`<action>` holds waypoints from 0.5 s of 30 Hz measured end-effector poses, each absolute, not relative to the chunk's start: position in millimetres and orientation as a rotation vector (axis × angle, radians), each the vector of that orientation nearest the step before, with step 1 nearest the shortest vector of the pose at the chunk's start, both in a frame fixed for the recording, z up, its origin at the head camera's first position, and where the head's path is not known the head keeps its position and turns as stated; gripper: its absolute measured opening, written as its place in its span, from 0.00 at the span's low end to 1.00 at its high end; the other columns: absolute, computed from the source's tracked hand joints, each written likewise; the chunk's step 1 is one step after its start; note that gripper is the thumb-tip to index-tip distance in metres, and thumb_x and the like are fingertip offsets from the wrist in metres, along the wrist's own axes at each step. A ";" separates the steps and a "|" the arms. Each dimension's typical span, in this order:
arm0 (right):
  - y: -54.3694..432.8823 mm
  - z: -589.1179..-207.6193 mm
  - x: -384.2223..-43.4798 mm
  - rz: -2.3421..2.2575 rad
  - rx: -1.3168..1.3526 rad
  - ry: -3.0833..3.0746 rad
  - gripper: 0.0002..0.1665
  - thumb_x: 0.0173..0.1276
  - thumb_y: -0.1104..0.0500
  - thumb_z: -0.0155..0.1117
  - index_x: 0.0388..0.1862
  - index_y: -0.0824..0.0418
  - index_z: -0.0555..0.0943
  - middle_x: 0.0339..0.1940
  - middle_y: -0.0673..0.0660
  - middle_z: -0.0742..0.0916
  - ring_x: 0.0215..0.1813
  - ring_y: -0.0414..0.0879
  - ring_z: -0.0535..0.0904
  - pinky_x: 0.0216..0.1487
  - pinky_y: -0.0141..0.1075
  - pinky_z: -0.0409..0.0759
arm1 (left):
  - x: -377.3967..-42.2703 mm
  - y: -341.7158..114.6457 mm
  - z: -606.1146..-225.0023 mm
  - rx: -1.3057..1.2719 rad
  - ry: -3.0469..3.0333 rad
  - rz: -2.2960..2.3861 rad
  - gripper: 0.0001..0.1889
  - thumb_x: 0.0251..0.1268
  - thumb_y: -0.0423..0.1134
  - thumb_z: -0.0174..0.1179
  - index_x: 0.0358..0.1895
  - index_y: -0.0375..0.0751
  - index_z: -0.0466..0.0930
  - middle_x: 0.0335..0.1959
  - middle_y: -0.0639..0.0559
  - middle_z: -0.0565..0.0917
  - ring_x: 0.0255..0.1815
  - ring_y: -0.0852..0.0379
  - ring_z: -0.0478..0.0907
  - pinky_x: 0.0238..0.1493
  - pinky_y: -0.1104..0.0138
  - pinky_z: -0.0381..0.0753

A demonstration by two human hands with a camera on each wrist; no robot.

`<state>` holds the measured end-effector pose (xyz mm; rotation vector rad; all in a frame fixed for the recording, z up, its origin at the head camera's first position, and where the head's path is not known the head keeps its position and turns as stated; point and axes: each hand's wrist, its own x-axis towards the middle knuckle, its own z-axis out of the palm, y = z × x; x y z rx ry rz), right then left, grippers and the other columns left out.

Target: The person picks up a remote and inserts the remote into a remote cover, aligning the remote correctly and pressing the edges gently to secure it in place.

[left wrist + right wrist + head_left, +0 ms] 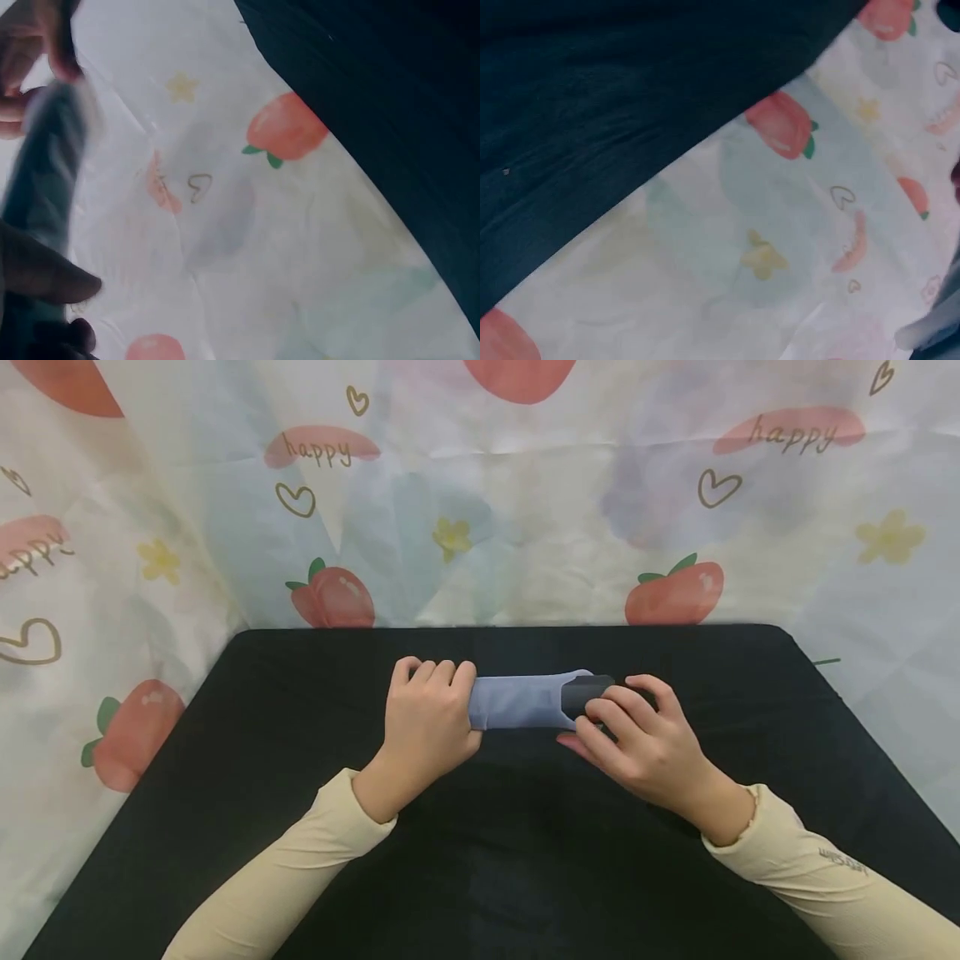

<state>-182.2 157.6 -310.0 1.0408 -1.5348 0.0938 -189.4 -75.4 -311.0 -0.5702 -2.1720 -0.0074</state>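
Note:
A blue-grey fabric sleeve [521, 702] is held level above the black table, with a dark, smooth item [581, 695] showing at its right-hand mouth. What the dark item is, I cannot tell, as most of it is hidden. My left hand [431, 706] wraps round the sleeve's left end, knuckles up. At the mouth, my right hand [645, 735] has bent fingers on the dark item and the sleeve's lower lip, its thumb underneath. In the left wrist view the sleeve [49, 165] looks long, dark and blurred. Only a sliver of the sleeve [937, 326] enters the right wrist view.
A black cloth [480, 860] covers the table under both hands. Behind it and at the sides hangs a pale curtain [525, 527] printed with fruit, hearts and flowers. The table's back edge [510, 628] lies just beyond the hands.

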 end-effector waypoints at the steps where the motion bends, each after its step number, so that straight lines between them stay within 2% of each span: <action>1: 157.7 -312.9 -184.0 0.078 1.037 -1.542 0.19 0.69 0.56 0.56 0.20 0.65 0.75 0.22 0.58 0.78 0.27 0.54 0.74 0.36 0.51 0.74 | -188.2 -73.9 -311.2 -0.556 -2.160 -0.011 0.05 0.35 0.34 0.55 0.22 0.43 0.72 0.14 0.52 0.72 0.16 0.53 0.69 0.39 0.57 0.72; 7: 159.2 -323.2 -193.2 0.016 1.057 -1.553 0.14 0.69 0.63 0.55 0.23 0.69 0.78 0.23 0.58 0.78 0.27 0.53 0.72 0.36 0.50 0.74 | -188.0 -72.1 -315.6 -0.495 -2.106 0.014 0.05 0.34 0.34 0.55 0.18 0.44 0.69 0.11 0.53 0.67 0.13 0.54 0.65 0.38 0.58 0.72; 15: 170.5 -330.2 -198.2 -0.003 1.155 -1.504 0.15 0.68 0.69 0.52 0.22 0.67 0.79 0.22 0.57 0.78 0.27 0.51 0.71 0.36 0.50 0.72 | -194.8 -81.2 -330.9 -0.522 -2.134 0.023 0.06 0.34 0.35 0.57 0.22 0.44 0.72 0.12 0.53 0.71 0.12 0.55 0.66 0.41 0.56 0.72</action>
